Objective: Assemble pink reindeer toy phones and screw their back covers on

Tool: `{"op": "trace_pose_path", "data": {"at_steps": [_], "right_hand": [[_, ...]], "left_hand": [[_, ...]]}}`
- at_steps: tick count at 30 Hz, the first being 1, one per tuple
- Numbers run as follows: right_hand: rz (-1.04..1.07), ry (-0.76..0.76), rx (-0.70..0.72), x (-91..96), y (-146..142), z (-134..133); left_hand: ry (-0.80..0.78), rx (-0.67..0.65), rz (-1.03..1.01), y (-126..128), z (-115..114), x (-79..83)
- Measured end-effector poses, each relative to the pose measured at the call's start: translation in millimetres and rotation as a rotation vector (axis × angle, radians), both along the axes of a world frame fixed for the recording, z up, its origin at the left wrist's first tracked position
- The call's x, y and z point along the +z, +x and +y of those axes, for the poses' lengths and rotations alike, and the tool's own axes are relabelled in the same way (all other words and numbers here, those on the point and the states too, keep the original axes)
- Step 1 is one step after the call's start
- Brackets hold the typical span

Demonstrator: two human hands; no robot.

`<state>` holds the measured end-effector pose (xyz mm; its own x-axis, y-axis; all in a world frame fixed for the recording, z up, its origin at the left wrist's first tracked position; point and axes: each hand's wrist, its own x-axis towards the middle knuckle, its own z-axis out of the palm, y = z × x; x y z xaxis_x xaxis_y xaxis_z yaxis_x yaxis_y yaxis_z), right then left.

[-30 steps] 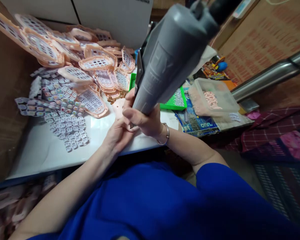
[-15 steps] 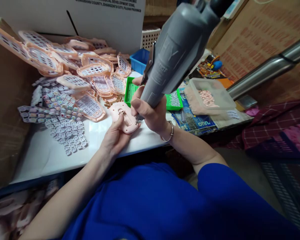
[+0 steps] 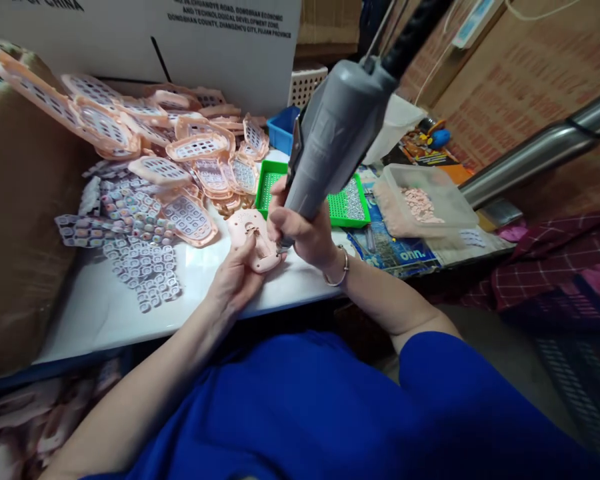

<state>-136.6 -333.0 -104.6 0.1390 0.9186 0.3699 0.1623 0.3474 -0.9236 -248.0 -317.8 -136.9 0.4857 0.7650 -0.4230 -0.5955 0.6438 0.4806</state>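
Observation:
My left hand [image 3: 237, 277] grips a pale pink plastic housing [image 3: 240, 230] by its near edge, thumb on top beside a rectangular recess. My right hand [image 3: 307, 230] is wrapped round a grey electric screwdriver [image 3: 325, 133], which leans up and to the right. Its tip meets the housing's right edge, near a corner hole; whether a screw sits there is too small to tell. Behind my right hand stands a green basket [image 3: 264, 168], partly hidden, with small silvery screws [image 3: 353, 200] in its right part.
Peach shells with keypads [image 3: 200, 147] are heaped at the back left, with grey button sheets [image 3: 145, 270] before them. A clear plastic box [image 3: 460, 193] on the right holds small pink pieces. A blue bin [image 3: 281, 130] stands behind the basket; a metal pole [image 3: 545, 147] slants at right.
The view has shifted slightly, so everything sits lower and further right. The screwdriver is less close to upright in view, and its tip has come to the housing's right edge.

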Motion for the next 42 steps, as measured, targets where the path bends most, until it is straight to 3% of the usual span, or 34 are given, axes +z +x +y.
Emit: {"op": "trace_pose_path", "data": {"at_steps": [3,5,9,11,13,15,17,19,21,22,26,29,33,39,42], "right_hand": [[0.141,0.118,0.126,10.5,8.4,7.3],[0.064,0.207,0.052,19.8,18.0,9.7],[-0.265,0.506,-0.377,29.4,36.8,-1.3],[-0.456,0.777,-0.636,23.3,37.2,-16.0],[-0.589,0.888,-0.738,10.1,26.7,-32.6],[-0.488,0.463,-0.413,-5.7,7.4,-44.8],[-0.194,-0.037,-0.048,-18.4,-13.6,-48.1],[0.067,-0.301,0.127,-24.9,-27.6,-43.1],[0.203,-0.369,0.166,-25.9,-31.2,-34.8],[0.233,-0.379,0.181,-25.1,-30.0,-30.9],[0.233,-0.413,0.304,-20.6,-21.9,-21.5],[0.173,-0.425,0.405,-17.8,-24.5,-16.7],[0.059,-0.451,0.528,-16.2,-34.6,-9.2],[-0.041,-0.420,0.588,-23.2,-42.5,-3.7],[-0.143,-0.435,0.579,-24.9,-40.6,-6.7]], "left_hand": [[0.068,-0.023,0.054,-5.7,-6.8,-2.5],[0.208,-0.055,0.136,-13.9,-13.0,-5.7],[0.775,0.075,0.552,-42.3,-20.1,-12.5],[1.103,0.187,0.816,-57.5,-18.4,-15.9],[1.375,0.331,1.036,-68.8,-14.2,-20.6],[1.583,0.494,1.218,-74.7,-10.4,-26.8],[1.738,0.601,1.337,-76.8,-9.6,-33.0],[1.822,0.590,1.345,-78.8,-12.9,-37.0],[1.776,0.452,1.189,-84.1,-18.2,-36.4],[1.671,0.346,1.078,-88.2,-20.8,-34.2],[0.943,-0.066,0.658,-108.0,-23.7,-16.9],[0.648,-0.247,0.480,-117.4,-19.9,-7.5],[0.497,-0.290,0.370,-123.6,-17.2,-7.8],[0.411,-0.111,0.398,-137.1,-24.4,-8.2],[0.380,-0.117,0.431,-150.8,-31.8,-10.6]]}}
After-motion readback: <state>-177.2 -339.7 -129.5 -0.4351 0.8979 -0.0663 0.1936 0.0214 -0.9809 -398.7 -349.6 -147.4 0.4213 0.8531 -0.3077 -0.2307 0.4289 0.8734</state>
